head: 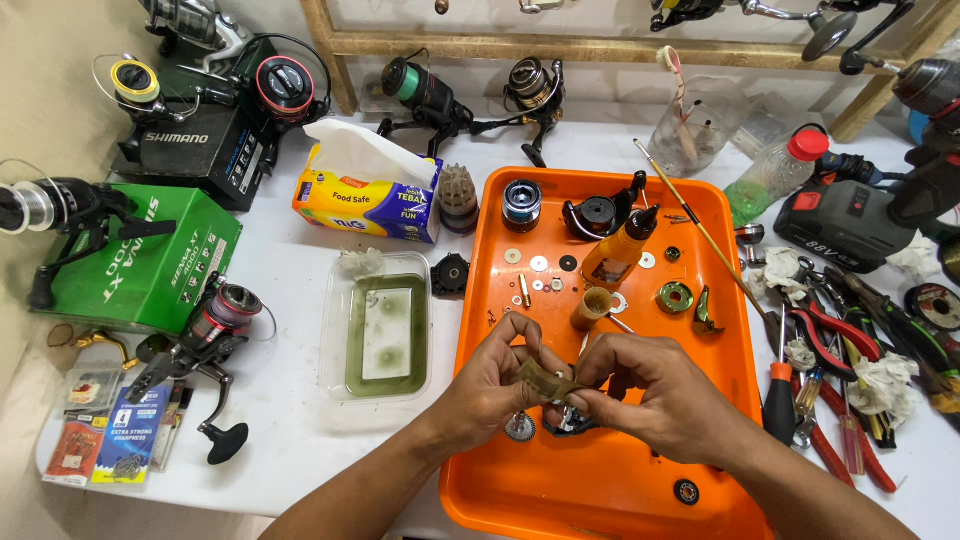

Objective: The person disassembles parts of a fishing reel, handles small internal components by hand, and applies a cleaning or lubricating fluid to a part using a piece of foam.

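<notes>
Both my hands meet over the orange tray (500, 480). My left hand (492, 385) and my right hand (655, 392) together pinch a small soiled scrap of paper or cloth (548, 380) between thumbs and fingers. A dark reel part (566, 420) sits just under my right hand, partly hidden, and a small toothed gear (519, 427) lies on the tray below my left hand. Washers, a brass pin and other small reel parts (540, 264) lie farther back on the tray.
A clear tub of greenish liquid (385, 335) stands left of the tray, behind it a tissue pack (370, 195). Fishing reels (215, 325) and boxes fill the left side. Screwdrivers and pliers (835, 345), a power tool (850, 215) and a bottle (775, 170) lie right.
</notes>
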